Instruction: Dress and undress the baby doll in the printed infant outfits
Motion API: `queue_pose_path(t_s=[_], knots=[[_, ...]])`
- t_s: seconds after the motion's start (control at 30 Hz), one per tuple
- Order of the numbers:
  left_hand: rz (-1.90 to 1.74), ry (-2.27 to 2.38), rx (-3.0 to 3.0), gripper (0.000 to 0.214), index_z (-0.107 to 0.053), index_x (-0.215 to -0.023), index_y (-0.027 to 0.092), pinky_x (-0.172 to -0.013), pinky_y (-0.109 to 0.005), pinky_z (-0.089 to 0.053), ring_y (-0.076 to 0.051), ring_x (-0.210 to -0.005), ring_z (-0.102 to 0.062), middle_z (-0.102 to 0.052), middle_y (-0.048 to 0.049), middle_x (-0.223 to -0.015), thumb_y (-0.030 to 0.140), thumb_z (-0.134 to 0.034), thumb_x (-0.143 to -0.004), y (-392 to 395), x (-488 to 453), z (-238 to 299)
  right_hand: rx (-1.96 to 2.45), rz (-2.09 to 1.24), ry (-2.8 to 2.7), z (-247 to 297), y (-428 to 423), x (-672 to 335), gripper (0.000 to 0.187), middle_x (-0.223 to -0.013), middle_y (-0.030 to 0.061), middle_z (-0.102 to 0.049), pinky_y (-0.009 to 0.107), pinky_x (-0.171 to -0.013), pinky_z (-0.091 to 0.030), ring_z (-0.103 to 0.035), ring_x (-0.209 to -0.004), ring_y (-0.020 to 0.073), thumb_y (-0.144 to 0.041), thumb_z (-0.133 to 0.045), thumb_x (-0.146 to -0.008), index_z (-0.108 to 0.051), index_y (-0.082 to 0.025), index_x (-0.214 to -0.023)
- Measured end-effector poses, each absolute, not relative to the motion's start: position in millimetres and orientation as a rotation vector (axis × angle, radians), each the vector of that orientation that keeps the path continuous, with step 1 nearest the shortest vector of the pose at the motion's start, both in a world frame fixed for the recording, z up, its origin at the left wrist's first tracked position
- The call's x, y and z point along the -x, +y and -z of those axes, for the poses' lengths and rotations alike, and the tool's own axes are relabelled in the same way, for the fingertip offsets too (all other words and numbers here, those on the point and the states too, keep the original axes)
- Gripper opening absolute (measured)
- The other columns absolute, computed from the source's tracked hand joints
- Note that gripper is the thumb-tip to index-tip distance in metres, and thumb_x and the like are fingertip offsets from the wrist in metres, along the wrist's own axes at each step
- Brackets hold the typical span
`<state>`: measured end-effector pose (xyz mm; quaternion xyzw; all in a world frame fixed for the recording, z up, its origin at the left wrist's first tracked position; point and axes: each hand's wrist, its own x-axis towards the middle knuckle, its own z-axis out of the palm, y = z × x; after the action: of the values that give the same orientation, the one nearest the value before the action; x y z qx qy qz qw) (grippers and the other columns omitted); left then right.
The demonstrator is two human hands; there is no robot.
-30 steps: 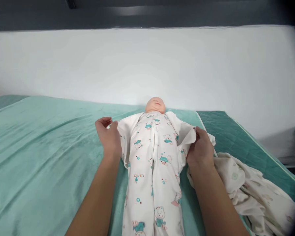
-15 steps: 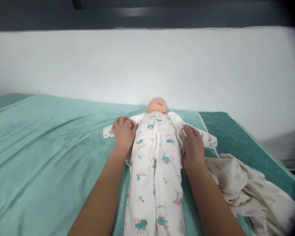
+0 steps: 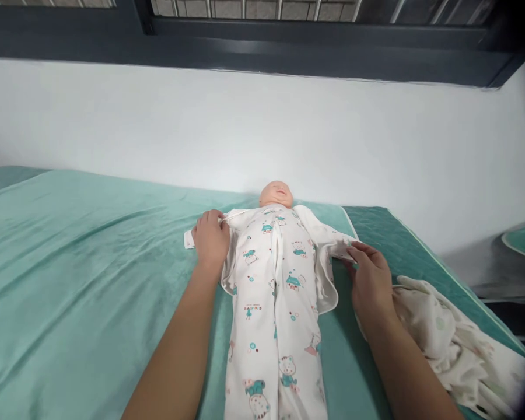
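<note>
A baby doll (image 3: pixel 276 193) lies on its back in white printed baby clothes (image 3: pixel 284 291), its head toward the wall and its arms out to the sides. My left hand (image 3: pixel 212 239) is closed over the sleeve (image 3: pixel 238 219) on the left, with the cuff showing past my fingers. Between the thumb and fingers of my right hand (image 3: pixel 370 277) is the end of the other sleeve (image 3: pixel 330 238), stretched out to the right. A loose flap of the top (image 3: pixel 327 286) hangs beside the doll's waist.
Crumpled pale cloth (image 3: pixel 446 332) lies to the right of my right forearm. The green cover (image 3: pixel 91 280) spreads beneath the doll, with a darker quilted strip (image 3: pixel 389 233) at right. A white wall (image 3: pixel 179 128) rises behind, below a dark window frame (image 3: pixel 289 49).
My right hand has moved outward from the doll's side to the end of the sleeve. The left hand has shifted slightly along its sleeve. The view has tipped up a little.
</note>
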<state>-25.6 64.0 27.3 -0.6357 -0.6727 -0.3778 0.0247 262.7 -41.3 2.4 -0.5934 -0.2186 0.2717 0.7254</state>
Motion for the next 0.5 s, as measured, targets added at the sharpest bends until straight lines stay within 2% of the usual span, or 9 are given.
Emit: queue_pose_path(t_s=[0.13,0.27,0.33,0.5], knots=[[1.083,-1.665,2.338,0.042,-0.063,-0.114,0.025,-0.112,-0.043,-0.030,-0.023,-0.130,-0.047,-0.061,-0.0032,-0.134,0.005,-0.044,-0.083,57.6,16.4,-33.0,1.493,-0.305,-0.927,-16.5,-39.9,-250.4,0.038,-0.119,0.0047,-0.064,0.041,-0.096,-0.048,-0.060,-0.110,0.0211,-0.035,-0.065,-0.081,-0.062,-0.026,-0.118],[0.944,-1.585,2.603,0.049,-0.057,-0.130,0.032,-0.117,-0.044,-0.024,-0.019,-0.136,-0.042,-0.054,0.0017,-0.144,0.010,-0.039,-0.090,56.5,12.2,-32.0,1.472,-0.113,-1.497,-30.6,-2.3,-231.7,0.038,-0.139,0.0057,-0.056,0.048,-0.112,-0.035,-0.046,-0.132,0.0246,-0.028,-0.054,-0.088,-0.062,-0.028,-0.125],[0.897,-1.621,2.612,0.050,-0.053,-0.135,0.033,-0.118,-0.045,-0.023,-0.020,-0.138,-0.041,-0.051,0.0023,-0.147,0.013,-0.039,-0.091,58.1,13.6,-29.4,1.466,-0.127,-1.647,-31.3,23.1,-228.7,0.039,-0.139,0.0044,-0.058,0.047,-0.112,-0.036,-0.047,-0.132,0.0241,-0.027,-0.047,-0.091,-0.065,-0.028,-0.125],[0.783,-1.678,2.538,0.056,-0.047,-0.143,0.028,-0.119,-0.043,-0.022,-0.021,-0.140,-0.038,-0.048,0.0015,-0.150,0.012,-0.038,-0.090,62.6,19.0,-22.8,1.677,-0.163,-1.695,-18.5,64.1,-249.8,0.042,-0.123,0.0019,-0.070,0.045,-0.099,-0.047,-0.063,-0.112,0.0255,-0.025,-0.041,-0.090,-0.070,-0.030,-0.120]])
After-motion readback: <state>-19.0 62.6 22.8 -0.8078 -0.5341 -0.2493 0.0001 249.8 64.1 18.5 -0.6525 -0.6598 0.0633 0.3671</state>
